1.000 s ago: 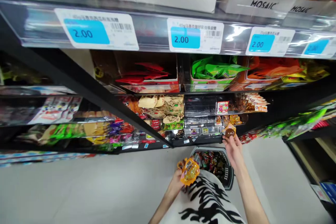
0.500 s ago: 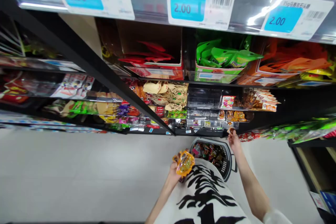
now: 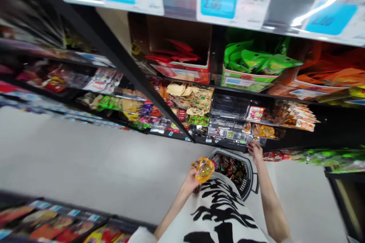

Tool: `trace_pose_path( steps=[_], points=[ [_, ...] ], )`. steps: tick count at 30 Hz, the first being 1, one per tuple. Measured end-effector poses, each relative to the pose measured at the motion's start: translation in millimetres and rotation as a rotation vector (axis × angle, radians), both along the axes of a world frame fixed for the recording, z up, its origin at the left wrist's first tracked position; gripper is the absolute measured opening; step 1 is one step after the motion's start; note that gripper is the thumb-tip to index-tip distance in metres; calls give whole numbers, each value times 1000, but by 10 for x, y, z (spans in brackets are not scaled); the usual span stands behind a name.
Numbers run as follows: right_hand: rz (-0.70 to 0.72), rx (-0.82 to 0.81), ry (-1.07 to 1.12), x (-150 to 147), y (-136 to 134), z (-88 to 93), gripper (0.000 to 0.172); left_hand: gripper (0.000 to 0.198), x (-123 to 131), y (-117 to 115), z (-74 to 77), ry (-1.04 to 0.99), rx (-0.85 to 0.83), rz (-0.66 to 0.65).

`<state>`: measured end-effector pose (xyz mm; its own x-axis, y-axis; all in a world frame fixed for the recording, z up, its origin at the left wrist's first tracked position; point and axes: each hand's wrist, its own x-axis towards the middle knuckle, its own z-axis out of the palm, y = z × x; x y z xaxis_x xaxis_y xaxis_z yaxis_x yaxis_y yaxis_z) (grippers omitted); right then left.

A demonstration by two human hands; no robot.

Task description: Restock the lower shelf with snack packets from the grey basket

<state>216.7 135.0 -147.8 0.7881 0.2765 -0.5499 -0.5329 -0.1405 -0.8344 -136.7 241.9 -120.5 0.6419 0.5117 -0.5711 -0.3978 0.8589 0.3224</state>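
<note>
Right hand down at the clear tray

My right hand (image 3: 256, 152) had moved; a second earlier it held up a small round brown packet. Now its fingers bent at the near edge of a clear plastic tray (image 3: 261, 142) on the low shelf, and I couldn't tell whether they gripped anything. One small brown round thing (image 3: 255, 138) lay just beyond them, so I judged the packet was probably back there. My left hand (image 3: 190, 182) stayed closed around one crinkled orange packet with a clear middle (image 3: 204, 170), left of the grey plastic basket (image 3: 250, 171).

I counted one basket, its many dark wrapped pieces overlapping too much to number. Beyond stood three cardboard boxes: red (image 3: 182, 73) at left, green (image 3: 242, 81), orange at right.
</note>
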Motion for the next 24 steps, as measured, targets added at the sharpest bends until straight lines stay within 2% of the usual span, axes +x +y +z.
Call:
trace_pose_path(
  steps=[2, 4, 5, 6, 8, 11, 14, 17, 21, 24],
  points=[
    [201, 52, 66, -579, 5, 90, 40, 38, 111, 11, 16, -2, 51, -8],
    [537, 207, 155, -1122, -9, 265, 51, 35, 201, 36, 48, 6, 75, -42],
    [658, 278, 205, -1348, -15, 373, 55, 33, 237, 51, 69, 9, 80, -70],
    [735, 330, 225, -1533, -16, 484, 56, 31, 268, 66, 94, 9, 83, -108],
    [798, 379, 182, -1765, 5, 689, 48, 29, 316, 90, 147, -1, 87, -196],
    [790, 373, 82, -1823, 49, 893, 37, 31, 367, 117, 230, 17, 156, -292],
    [769, 354, 89, -1765, 40, 965, 39, 35, 409, 147, 322, 119, 268, -283],
    [670, 339, 119, -1803, -11, 953, 49, 36, 461, 193, 436, 206, 366, -309],
    [456, 387, 152, -1937, -60, 887, 48, 34, 514, 256, 559, 331, 569, -312],
    [325, 481, 246, -1896, -65, 761, 42, 38, 495, 258, 562, 398, 518, -313]
  ],
)
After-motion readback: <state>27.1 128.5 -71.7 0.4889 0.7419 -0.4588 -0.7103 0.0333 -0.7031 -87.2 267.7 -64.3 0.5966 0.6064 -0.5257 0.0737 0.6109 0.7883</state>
